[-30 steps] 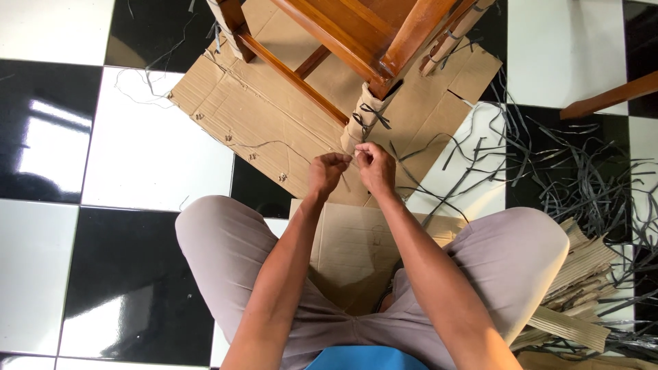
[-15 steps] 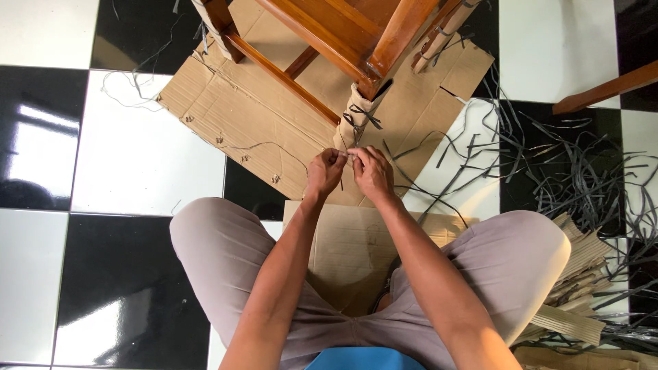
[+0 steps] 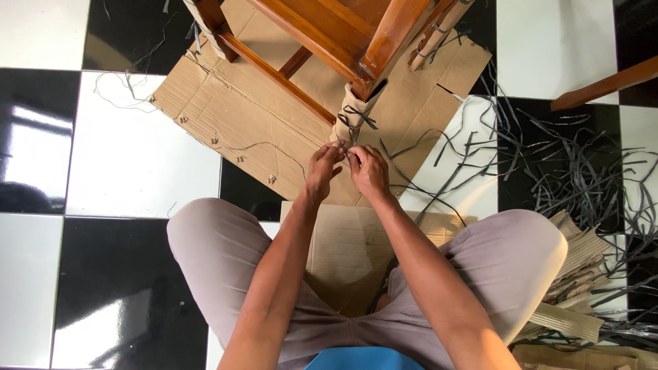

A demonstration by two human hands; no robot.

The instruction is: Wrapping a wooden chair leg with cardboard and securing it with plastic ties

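- Your left hand [image 3: 322,169] and right hand [image 3: 368,171] meet at the foot of the chair leg [image 3: 351,116], both grips pinched on a thin dark strap [image 3: 356,122] so it stays taut
- The strap sits around the cardboard wrap [image 3: 345,127] on that leg, holding the padding against the wood
- The chair stands on a flattened cardboard sheet [image 3: 240,109], which keeps it off the tiled floor [image 3: 137,164]
- Loose strap offcuts [image 3: 576,164] lie near your right knee, within reach

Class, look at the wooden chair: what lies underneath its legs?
A flattened brown cardboard sheet lies under the wooden chair, on the checkered tile floor. The near leg's foot is hidden by a cardboard wrap tied with dark strap.
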